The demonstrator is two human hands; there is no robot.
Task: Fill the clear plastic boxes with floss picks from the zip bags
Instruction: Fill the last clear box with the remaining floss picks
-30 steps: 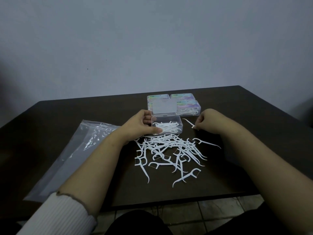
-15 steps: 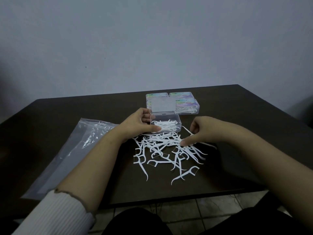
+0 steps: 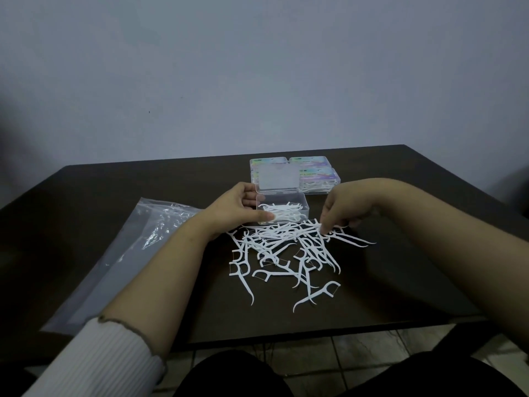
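Observation:
An open clear plastic box (image 3: 303, 202) with its lid up stands mid-table and holds several white floss picks. My left hand (image 3: 237, 209) grips the box's left end, thumb on its front wall. A loose pile of floss picks (image 3: 289, 250) lies on the dark table just in front of the box. My right hand (image 3: 342, 209) reaches down over the pile's right edge, fingertips pinching a pick there. An emptied clear zip bag (image 3: 114, 259) lies flat at the left.
Closed boxes with colourful labels (image 3: 317, 174) sit in a group behind the open box. The dark table (image 3: 429, 224) ends at a near edge above a tiled floor. A plain wall rises behind.
My right hand came from beside the box down and left onto the pile, then shifted slightly right and closed its fingertips on a pick. My left hand stayed on the box.

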